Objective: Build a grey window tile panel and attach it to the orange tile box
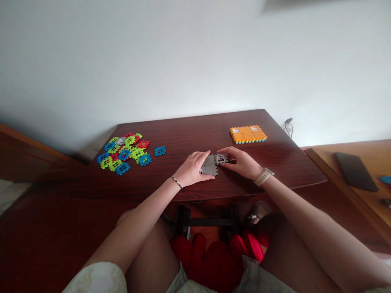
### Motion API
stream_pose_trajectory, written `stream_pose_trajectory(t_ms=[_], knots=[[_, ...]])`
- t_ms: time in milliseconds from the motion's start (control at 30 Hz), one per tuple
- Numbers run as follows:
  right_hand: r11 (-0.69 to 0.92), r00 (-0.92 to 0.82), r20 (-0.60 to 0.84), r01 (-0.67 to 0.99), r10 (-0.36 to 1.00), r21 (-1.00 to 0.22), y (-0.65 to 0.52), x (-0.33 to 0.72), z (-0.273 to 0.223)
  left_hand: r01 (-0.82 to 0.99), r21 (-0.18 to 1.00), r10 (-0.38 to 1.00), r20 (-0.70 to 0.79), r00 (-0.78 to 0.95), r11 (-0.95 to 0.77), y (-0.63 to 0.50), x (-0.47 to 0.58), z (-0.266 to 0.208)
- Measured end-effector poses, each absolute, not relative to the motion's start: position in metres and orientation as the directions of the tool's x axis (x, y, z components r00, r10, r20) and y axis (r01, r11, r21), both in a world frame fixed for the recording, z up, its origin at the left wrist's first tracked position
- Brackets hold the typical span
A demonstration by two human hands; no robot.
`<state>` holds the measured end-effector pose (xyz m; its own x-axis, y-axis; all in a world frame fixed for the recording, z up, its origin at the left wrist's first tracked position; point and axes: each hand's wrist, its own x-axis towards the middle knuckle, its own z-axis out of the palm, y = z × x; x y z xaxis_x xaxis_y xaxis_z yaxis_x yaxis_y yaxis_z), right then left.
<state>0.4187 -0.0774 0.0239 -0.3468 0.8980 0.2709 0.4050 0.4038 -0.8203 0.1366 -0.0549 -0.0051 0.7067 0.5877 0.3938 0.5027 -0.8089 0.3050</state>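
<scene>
Near the front edge of the table, my left hand (193, 167) grips a group of joined grey interlocking tiles (209, 165) between thumb and fingers. Part of a white window insert shows beside its thumb. My right hand (243, 163) pinches a single grey tile with a white window (220, 158) by its right side. That tile's left edge meets the upper right of the grey group; whether the teeth are locked together I cannot tell.
A loose pile of green, blue and red tiles (124, 154) lies on the left of the dark wooden table (189, 130). One blue tile (160, 151) sits apart from it. An orange panel stack (248, 134) with white windows is at the back right. Behind stands a wall (189, 61).
</scene>
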Motion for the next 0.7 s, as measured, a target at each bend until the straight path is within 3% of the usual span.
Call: stream_pose_trajectory(t_ms=[700], knots=[[0.547, -0.437, 0.354, 0.48, 0.827, -0.685, -0.073, 0.4199, 0.0163, 0.517, 0.322, 0.606, 0.325, 0.726, -0.793, -0.0594, 0.1364, 0.0042]])
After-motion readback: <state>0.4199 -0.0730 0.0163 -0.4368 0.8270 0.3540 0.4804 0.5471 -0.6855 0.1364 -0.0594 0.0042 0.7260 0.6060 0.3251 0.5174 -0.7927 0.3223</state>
